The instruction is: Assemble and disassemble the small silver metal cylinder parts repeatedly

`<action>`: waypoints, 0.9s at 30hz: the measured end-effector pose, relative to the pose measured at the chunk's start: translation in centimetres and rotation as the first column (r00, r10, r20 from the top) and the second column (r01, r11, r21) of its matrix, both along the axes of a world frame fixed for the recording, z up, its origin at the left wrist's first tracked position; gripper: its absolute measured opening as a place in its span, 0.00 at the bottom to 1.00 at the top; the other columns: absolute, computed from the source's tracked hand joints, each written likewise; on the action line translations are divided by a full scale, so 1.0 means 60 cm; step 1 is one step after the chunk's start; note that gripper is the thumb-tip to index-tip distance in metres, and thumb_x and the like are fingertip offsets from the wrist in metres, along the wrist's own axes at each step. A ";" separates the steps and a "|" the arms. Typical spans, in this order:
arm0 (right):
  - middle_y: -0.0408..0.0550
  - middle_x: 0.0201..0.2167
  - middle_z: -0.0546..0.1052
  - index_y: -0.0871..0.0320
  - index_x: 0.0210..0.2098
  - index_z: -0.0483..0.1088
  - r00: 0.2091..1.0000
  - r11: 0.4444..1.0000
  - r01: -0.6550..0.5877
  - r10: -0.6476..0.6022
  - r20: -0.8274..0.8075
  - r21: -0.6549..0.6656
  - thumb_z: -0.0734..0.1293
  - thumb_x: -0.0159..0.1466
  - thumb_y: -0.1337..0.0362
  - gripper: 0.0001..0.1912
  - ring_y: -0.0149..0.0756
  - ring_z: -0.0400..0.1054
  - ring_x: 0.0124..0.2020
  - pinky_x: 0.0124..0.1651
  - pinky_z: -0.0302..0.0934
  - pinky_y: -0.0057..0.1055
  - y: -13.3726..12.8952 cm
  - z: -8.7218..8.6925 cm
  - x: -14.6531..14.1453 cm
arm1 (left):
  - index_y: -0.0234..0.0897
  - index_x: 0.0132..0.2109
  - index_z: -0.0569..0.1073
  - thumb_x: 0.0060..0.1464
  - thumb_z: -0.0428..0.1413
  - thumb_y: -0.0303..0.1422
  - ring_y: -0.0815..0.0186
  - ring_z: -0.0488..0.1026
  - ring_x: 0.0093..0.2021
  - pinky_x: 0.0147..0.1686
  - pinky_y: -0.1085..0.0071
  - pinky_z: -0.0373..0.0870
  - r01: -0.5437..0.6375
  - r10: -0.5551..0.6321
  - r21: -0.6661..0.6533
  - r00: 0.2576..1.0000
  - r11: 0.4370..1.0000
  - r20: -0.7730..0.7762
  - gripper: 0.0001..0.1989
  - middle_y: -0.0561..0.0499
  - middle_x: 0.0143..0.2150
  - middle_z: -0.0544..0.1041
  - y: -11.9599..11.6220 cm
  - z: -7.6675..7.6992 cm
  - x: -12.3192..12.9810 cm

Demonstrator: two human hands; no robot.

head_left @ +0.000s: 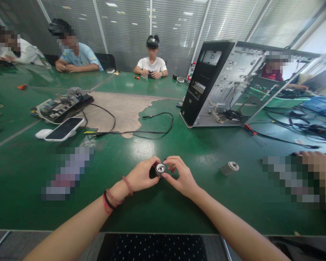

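A small round metal motor point(160, 169) stands between my two hands, close to the table's front edge, with its silver end face up. My left hand point(145, 174) is curled round its left side, thumb and fingers on it. On the other side, my right hand point(179, 175) has its thumb at the motor's lower right edge, and its bent fingers are raised beside the top. A second metal cylinder point(229, 168) lies on the green table point(116, 217), to the right of my right hand.
An open computer case point(212, 79) stands behind on the right, near tangled cables point(306, 127). At the left are a phone point(65, 128), a circuit assembly point(62, 105) and a black cable point(152, 132). Another person's hand point(315, 170) rests at the right edge. People sit across the table.
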State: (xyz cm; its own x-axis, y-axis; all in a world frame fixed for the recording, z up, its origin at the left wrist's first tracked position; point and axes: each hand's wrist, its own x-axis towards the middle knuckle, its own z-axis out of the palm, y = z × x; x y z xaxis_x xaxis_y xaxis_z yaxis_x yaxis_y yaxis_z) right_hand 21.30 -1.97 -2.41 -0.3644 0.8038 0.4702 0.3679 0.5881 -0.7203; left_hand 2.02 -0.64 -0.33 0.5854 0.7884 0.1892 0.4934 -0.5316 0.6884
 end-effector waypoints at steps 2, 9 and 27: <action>0.50 0.43 0.68 0.53 0.46 0.65 1.000 1.000 -0.001 0.001 -0.006 -0.006 0.64 0.61 0.63 0.12 0.33 0.65 0.32 0.34 0.63 0.31 0.001 0.000 -0.002 | 0.37 0.42 0.64 0.46 0.55 0.25 0.66 0.69 0.34 0.35 0.72 0.65 -0.005 0.005 -0.006 1.000 1.000 0.001 0.14 0.53 0.36 0.71 0.001 -0.001 0.000; 0.49 0.41 0.68 0.55 0.43 0.67 1.000 1.000 -0.004 0.004 -0.014 0.012 0.62 0.63 0.65 0.09 0.31 0.65 0.32 0.36 0.64 0.30 0.003 0.002 -0.013 | 0.37 0.41 0.64 0.46 0.55 0.26 0.66 0.69 0.35 0.35 0.72 0.64 0.009 -0.009 0.001 1.000 1.000 -0.016 0.13 0.53 0.35 0.70 0.004 0.000 0.001; 0.48 0.38 0.68 0.55 0.39 0.70 0.995 0.995 0.084 -0.081 -0.064 0.045 0.62 0.63 0.66 0.07 0.30 0.65 0.31 0.34 0.64 0.29 0.002 0.015 -0.017 | 0.37 0.43 0.65 0.47 0.55 0.27 0.64 0.69 0.37 0.39 0.71 0.66 0.018 -0.018 0.024 1.000 1.000 -0.024 0.14 0.51 0.38 0.71 0.005 0.004 -0.003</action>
State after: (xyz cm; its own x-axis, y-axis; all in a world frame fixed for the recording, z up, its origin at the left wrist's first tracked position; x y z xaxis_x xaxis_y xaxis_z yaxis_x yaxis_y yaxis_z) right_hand 20.27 -1.86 -1.49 -0.2664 0.8059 0.5287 0.3721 0.5920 -0.7149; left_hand 1.82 -0.32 -0.11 0.6040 0.7730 0.1940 0.4999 -0.5571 0.6631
